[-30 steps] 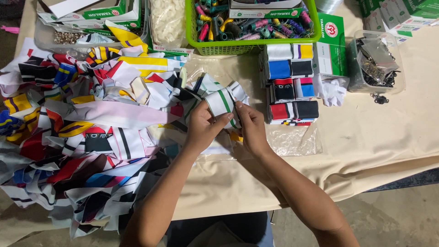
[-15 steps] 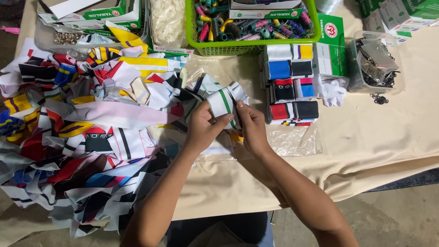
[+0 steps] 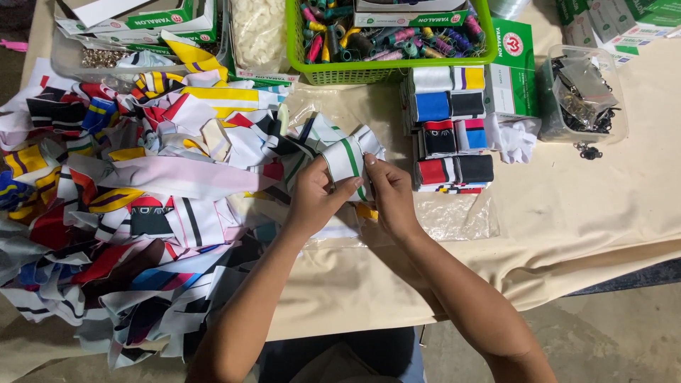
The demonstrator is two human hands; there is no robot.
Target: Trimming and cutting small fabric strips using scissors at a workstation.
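Both hands meet over the middle of the table on one small piece of white fabric with a green stripe (image 3: 347, 155). My left hand (image 3: 313, 198) grips its lower left side, thumb on top. From the right, my right hand (image 3: 388, 193) pinches the piece's right edge with its fingertips. The piece is held folded, just above a sheet of clear plastic (image 3: 454, 216). A loose heap of coloured fabric pieces (image 3: 142, 206) lies directly to the left of my left hand.
Folded fabric pieces stand in neat stacks (image 3: 450, 128) right of my hands. A green basket of thread spools (image 3: 386, 39) sits at the back, a clear tub of dark metal parts (image 3: 582, 96) at the right, green-and-white boxes (image 3: 511, 71) nearby. Beige cloth (image 3: 603, 213) covers the table.
Nothing has clearly moved; both hands stay on the white and green piece, with only slight finger shifts.
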